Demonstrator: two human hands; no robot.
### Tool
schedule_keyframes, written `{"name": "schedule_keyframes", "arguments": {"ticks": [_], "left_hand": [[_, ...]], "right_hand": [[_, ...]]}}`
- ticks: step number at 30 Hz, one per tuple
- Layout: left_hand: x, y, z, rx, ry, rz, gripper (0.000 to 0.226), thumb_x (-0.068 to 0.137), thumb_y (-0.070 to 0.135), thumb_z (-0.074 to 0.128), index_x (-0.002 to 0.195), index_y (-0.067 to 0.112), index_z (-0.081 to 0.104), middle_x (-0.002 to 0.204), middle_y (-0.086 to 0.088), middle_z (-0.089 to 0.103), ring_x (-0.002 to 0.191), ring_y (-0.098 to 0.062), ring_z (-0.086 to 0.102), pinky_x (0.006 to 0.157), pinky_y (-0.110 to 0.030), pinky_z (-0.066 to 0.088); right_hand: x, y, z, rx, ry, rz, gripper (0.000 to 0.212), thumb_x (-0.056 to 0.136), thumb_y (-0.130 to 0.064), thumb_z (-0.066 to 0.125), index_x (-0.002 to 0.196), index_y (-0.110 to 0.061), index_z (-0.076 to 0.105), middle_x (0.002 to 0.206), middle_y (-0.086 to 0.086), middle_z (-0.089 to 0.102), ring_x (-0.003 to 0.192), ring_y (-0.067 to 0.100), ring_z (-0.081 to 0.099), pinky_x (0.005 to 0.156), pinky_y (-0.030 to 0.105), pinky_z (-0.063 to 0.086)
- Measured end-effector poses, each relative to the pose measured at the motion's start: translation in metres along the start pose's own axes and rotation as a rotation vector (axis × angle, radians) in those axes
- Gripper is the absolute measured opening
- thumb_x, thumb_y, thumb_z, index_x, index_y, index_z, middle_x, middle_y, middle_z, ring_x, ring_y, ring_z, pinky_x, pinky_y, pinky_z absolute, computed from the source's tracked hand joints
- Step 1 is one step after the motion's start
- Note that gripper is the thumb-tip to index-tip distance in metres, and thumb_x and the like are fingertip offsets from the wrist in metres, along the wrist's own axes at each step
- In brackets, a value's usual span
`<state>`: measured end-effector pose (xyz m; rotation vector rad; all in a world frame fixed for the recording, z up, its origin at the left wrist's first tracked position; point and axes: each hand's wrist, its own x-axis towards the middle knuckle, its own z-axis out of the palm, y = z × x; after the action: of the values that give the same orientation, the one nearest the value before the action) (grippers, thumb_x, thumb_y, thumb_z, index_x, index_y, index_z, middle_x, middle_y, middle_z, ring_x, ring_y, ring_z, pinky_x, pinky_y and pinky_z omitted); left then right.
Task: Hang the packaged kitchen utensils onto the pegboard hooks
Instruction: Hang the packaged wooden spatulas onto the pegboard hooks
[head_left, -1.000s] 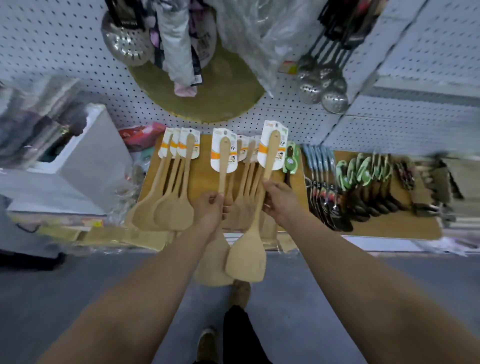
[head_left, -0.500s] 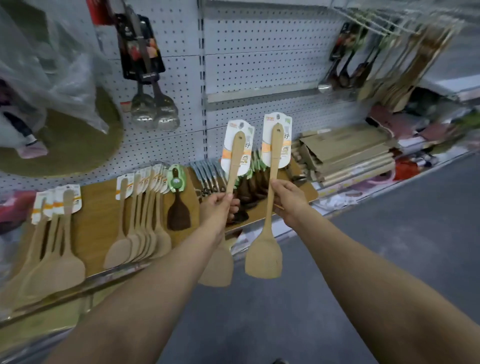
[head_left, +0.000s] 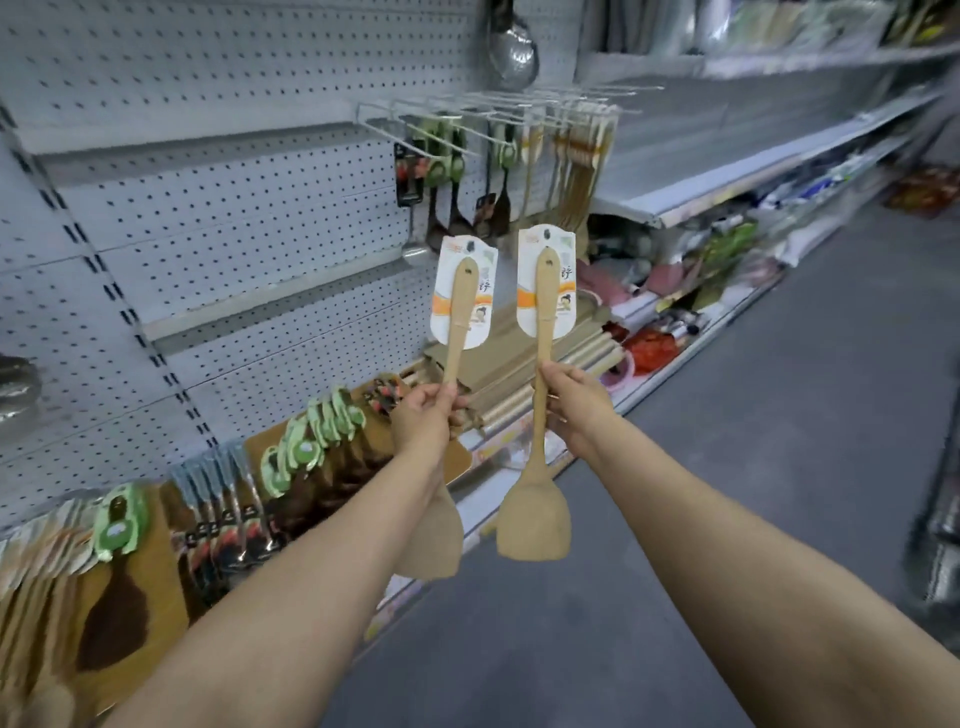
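Observation:
My left hand (head_left: 423, 423) grips the handle of a wooden spatula (head_left: 457, 322) with a white and orange card tag, held upright; its blade hangs partly hidden behind my left wrist. My right hand (head_left: 574, 402) grips a second tagged wooden spatula (head_left: 540, 364), blade down. Both are raised in front of the white pegboard (head_left: 234, 208). Wire hooks (head_left: 441, 127) jut from the board above and beyond the spatulas, several carrying hung utensils (head_left: 452, 197).
A low wooden shelf (head_left: 171, 561) at lower left holds rows of packaged spatulas and dark utensils. Cardboard boxes (head_left: 498, 358) lie behind my hands. Shelves with mixed goods (head_left: 727, 249) run to the right. Grey aisle floor (head_left: 727, 493) lies to the right.
The view has swung right and up from the low shelf toward the pegboard hooks. Both hands have carried their spatulas away from the shelf and raised them.

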<state>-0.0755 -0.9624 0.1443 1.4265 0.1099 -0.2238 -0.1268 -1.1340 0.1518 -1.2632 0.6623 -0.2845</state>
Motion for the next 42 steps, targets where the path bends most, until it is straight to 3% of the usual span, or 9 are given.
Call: {"name": "schedule_keyframes", "arguments": {"ticks": [5,10,14,21,26,32,37,42], "left_hand": [[0.039,0.003,0.104,0.020,-0.055,0.060,0.014,0.098,0.016,0.059,0.095,0.004,0.066,0.073,0.000,0.070,0.053,-0.006,0.054,0.047,-0.016,0.043],[0.099,0.015,0.227,-0.039,-0.123,0.093,0.018,0.096,0.020,0.063,0.080,0.014,0.062,0.071,-0.001,0.071,0.048,-0.003,0.056,0.048,-0.019,0.042],[0.143,0.036,0.324,-0.031,-0.151,0.106,0.016,0.097,0.022,0.063,0.087,0.010,0.064,0.077,-0.005,0.073,0.051,-0.006,0.056,0.044,-0.016,0.044],[0.211,0.046,0.449,-0.027,-0.179,0.115,0.006,0.097,0.020,0.063,0.097,0.016,0.067,0.075,-0.003,0.073,0.057,-0.010,0.057,0.048,-0.019,0.045],[0.277,0.025,0.516,-0.041,-0.058,0.072,0.013,0.094,0.018,0.067,0.102,0.008,0.070,0.086,-0.003,0.077,0.068,-0.010,0.066,0.064,-0.027,0.053],[0.324,0.014,0.585,-0.082,0.151,0.058,0.012,0.092,0.014,0.069,0.101,0.007,0.072,0.090,-0.006,0.078,0.075,-0.014,0.068,0.070,-0.029,0.056],[0.340,0.020,0.623,-0.110,0.269,0.104,0.012,0.092,0.012,0.068,0.103,0.008,0.069,0.090,-0.006,0.078,0.086,-0.022,0.073,0.081,-0.034,0.058],[0.353,0.022,0.635,-0.071,0.366,0.143,0.005,0.090,0.011,0.070,0.094,0.008,0.069,0.087,-0.008,0.078,0.086,-0.024,0.073,0.084,-0.038,0.057]], "right_hand": [[0.073,-0.046,-0.060,0.038,0.059,-0.046,0.014,0.098,-0.032,0.065,0.095,-0.018,0.068,0.076,-0.001,0.062,0.064,0.016,0.055,0.053,0.030,0.045],[0.164,-0.109,-0.116,0.060,0.104,-0.084,0.016,0.097,-0.034,0.066,0.088,-0.021,0.069,0.077,0.001,0.060,0.067,0.016,0.053,0.063,0.032,0.046],[0.241,-0.166,-0.165,0.035,0.130,-0.102,0.018,0.094,-0.036,0.069,0.092,-0.017,0.071,0.069,0.002,0.057,0.051,0.014,0.049,0.050,0.029,0.041],[0.363,-0.223,-0.230,0.018,0.154,-0.088,0.025,0.089,-0.043,0.074,0.088,-0.018,0.076,0.077,0.004,0.064,0.069,0.021,0.055,0.059,0.032,0.048],[0.468,-0.245,-0.262,-0.029,0.069,-0.119,0.016,0.093,-0.036,0.070,0.096,-0.022,0.076,0.078,0.003,0.067,0.068,0.020,0.058,0.059,0.031,0.049],[0.578,-0.277,-0.283,-0.035,-0.103,-0.056,0.010,0.095,-0.023,0.070,0.091,-0.014,0.073,0.072,0.004,0.061,0.062,0.018,0.052,0.054,0.026,0.044],[0.641,-0.303,-0.282,-0.069,-0.250,-0.059,0.010,0.096,-0.020,0.067,0.096,-0.012,0.073,0.076,0.005,0.068,0.063,0.016,0.059,0.056,0.024,0.048],[0.679,-0.297,-0.264,-0.078,-0.366,0.019,0.016,0.091,-0.032,0.072,0.092,-0.018,0.078,0.082,0.011,0.072,0.073,0.029,0.065,0.067,0.039,0.060]]}}
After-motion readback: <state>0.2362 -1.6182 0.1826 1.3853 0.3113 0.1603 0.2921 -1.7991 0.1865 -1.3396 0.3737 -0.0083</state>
